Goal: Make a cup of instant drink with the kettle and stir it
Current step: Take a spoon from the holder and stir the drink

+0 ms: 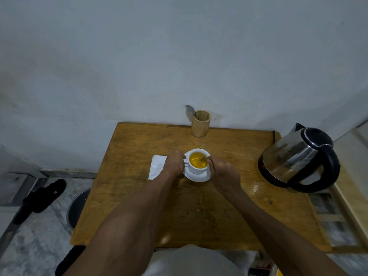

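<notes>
One white cup holds orange drink; wooden holder holds a spoon.

I can read no text, label, brand, number or sign anywhere in my view. The white sachet at nine o'clock from the cup shows me a blank face. The kettle at three o'clock carries no marking I can make out on its steel body or black lid. The wooden holder at twelve o'clock is plain. At the bottom edge, near five o'clock, some printed items show marks too blurred to read.
</notes>
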